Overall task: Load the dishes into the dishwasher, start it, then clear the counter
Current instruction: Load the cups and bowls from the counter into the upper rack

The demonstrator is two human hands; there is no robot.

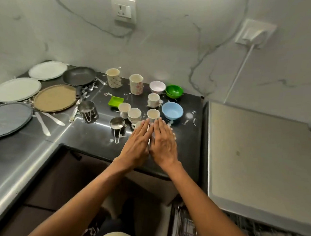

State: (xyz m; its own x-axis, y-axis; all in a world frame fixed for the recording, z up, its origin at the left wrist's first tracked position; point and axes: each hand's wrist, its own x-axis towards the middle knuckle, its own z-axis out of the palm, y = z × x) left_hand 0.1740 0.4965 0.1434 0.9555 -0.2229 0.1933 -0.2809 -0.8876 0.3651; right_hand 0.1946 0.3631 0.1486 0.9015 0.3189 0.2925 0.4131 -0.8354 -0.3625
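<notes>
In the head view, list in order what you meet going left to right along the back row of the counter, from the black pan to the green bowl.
Black frying pan → patterned cup → floral cup → white bowl → green bowl.

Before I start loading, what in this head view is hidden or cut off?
- Dishwasher rack: cut by the bottom edge, blurred.
- Cup under the left hand: mostly covered by its fingers.
- Gray plate: cut by the left edge.
- Whether the right hand touches the counter: unclear.
</notes>
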